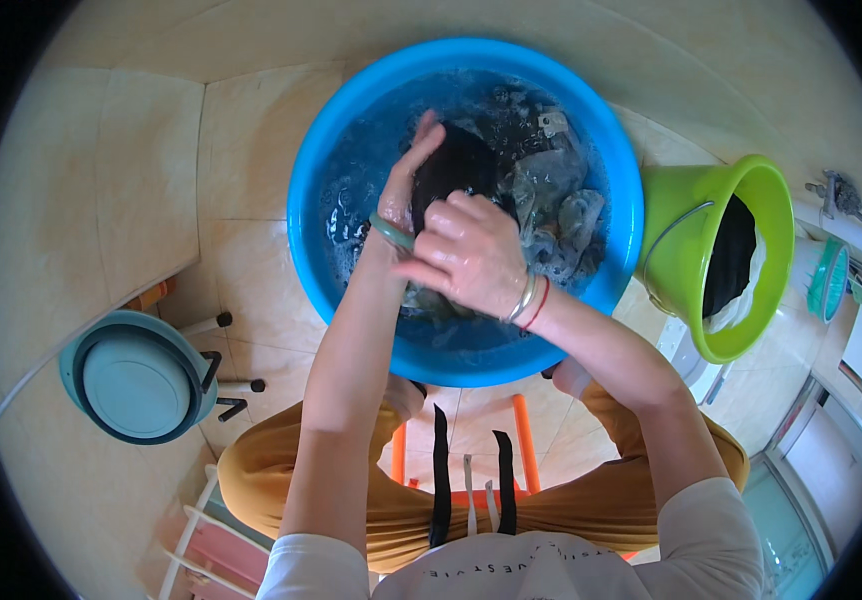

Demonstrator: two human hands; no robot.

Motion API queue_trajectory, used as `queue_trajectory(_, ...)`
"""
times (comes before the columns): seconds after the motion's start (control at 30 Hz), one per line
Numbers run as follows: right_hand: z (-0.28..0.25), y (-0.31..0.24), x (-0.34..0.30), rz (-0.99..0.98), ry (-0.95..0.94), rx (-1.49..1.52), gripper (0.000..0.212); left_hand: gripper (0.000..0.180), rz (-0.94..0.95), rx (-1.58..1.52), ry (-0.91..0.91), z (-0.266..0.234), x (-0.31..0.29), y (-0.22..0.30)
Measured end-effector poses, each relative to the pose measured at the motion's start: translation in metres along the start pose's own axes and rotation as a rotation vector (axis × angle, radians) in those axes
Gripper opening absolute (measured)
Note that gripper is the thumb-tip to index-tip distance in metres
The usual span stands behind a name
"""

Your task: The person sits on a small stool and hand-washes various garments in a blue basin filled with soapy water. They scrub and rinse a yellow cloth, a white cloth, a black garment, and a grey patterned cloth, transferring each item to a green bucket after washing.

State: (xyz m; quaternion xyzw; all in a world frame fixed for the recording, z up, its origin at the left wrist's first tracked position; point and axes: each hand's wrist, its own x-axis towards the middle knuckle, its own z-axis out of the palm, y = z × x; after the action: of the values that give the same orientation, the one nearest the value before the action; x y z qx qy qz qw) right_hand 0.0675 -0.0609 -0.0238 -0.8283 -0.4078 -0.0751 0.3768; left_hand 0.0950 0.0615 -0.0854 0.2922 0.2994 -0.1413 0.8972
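A wide blue basin (308, 300) holds water and wet laundry. Between my hands a black cloth (454, 165) bunches up in the basin. My left hand (413, 178), wet and with a green bangle at its wrist, is seen edge-on along the cloth's left side. It grips the cloth, though most of its fingers are hidden. Just below and to the right, my right hand (471, 250) is curled into a fist on the near end of the same cloth. A silver bangle and a red string circle that wrist. Grey, partly see-through wet fabric (551, 190) lies to the right in the water.
A lime-green bucket (676, 245) with black and white cloth inside stands right of the basin. A folded teal basin (136, 385) rests at the left near the wall. An orange stool (526, 440) shows between my legs. A teal brush (828, 280) is at far right.
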Motion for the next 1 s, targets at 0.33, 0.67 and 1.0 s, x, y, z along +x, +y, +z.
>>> queue_trajectory(0.33, 0.000, -0.010, 0.023, 0.055, 0.244, -0.014, 0.026, 0.036, 0.043, -0.423, -0.279, -0.011, -0.007, -0.042)
queue_trajectory(0.67, 0.026, 0.083, -0.002, 0.559, 0.276, 0.091, 0.014, 0.016, 0.215, 0.088, 0.326, 0.008, -0.016, -0.042)
queue_trajectory(1.0, 0.053, 0.127, -0.078, 0.590, 0.072, -0.081, 0.042, 0.057, 0.594, 0.975, 0.346, -0.039, 0.021, -0.043)
